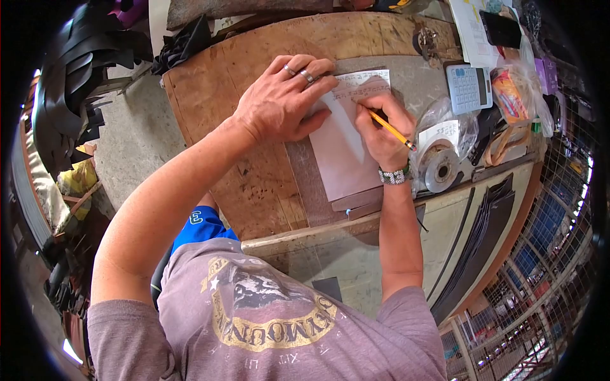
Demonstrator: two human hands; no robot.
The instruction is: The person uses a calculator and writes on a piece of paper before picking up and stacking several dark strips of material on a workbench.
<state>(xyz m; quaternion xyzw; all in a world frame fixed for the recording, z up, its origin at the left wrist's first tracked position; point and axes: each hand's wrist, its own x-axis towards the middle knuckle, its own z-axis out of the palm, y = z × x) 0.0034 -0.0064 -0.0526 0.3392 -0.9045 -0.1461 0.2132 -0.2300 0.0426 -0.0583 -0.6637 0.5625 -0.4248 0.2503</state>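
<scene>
A sheet of paper (335, 162) lies on the worn workbench, with rows of small handwriting across its top part. My right hand (380, 141) grips a yellow pencil (390, 128), its writing end down at the written lines. That pencil tip is partly hidden by my fingers. On the paper's upper left edge rests my left hand (279, 98), fingers loosely bent and slightly apart, holding nothing. Two rings (307, 76) show on its fingers, and a beaded bracelet (394, 176) circles my right wrist.
Right of the paper are a tape roll (440, 168), a light blue calculator (469, 89), a plastic-wrapped packet (510, 95) and a dark phone (501, 29). Black strips (478, 238) lie on the lower right surface. Dark sheet material (70, 82) hangs at the far left.
</scene>
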